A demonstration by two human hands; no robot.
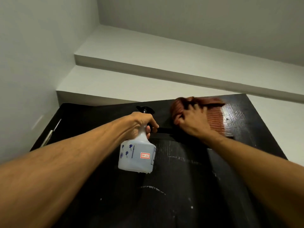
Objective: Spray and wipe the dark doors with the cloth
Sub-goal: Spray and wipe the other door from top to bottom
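dark doors rise to a white stepped ceiling. left hand grips bottle; right hand presses cloth near the top edge.

The dark doors are black with white streaks. A brown cloth lies flat near their top. The white spray bottle hangs upright before them.
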